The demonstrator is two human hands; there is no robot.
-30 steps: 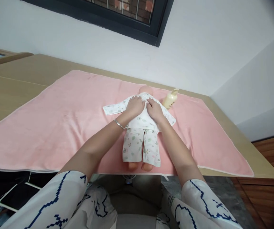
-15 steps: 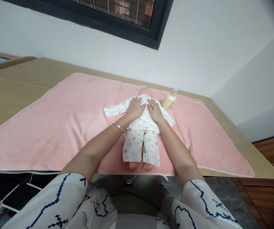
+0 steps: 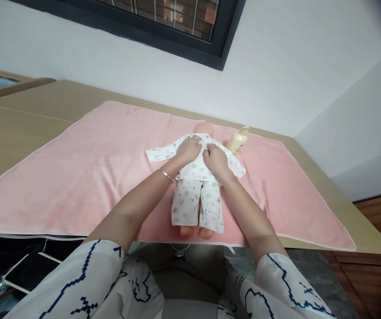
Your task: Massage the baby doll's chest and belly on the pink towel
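A baby doll (image 3: pixel 203 128) lies with its feet toward me, dressed in a white printed shirt (image 3: pixel 195 170) and matching trousers (image 3: pixel 186 204). On the left of the shirt's upper part rests my left hand (image 3: pixel 189 149), fingers fairly straight and pressed to the cloth. My right hand (image 3: pixel 215 160) is on the shirt's right side, its fingers curled in at the chest and closed on the fabric. The fingertips of that hand are partly hidden. Both shirt sleeves are spread outward, and the doll's bare feet (image 3: pixel 205 233) poke out of the trouser legs.
Under the doll is a pink blanket (image 3: pixel 77 177) with white edging, spread over a wooden table (image 3: pixel 21 128). A cream pump bottle (image 3: pixel 237 141) leans beside the doll's right-hand side. Behind stands a white wall with a dark-framed window (image 3: pixel 177 40). A small fan (image 3: pixel 180 250) shows below the table edge.
My right hand's fingers have gone from lying flat on the shirt to curled in, and that hand has drawn slightly toward me. My left hand stays in nearly the same spot.
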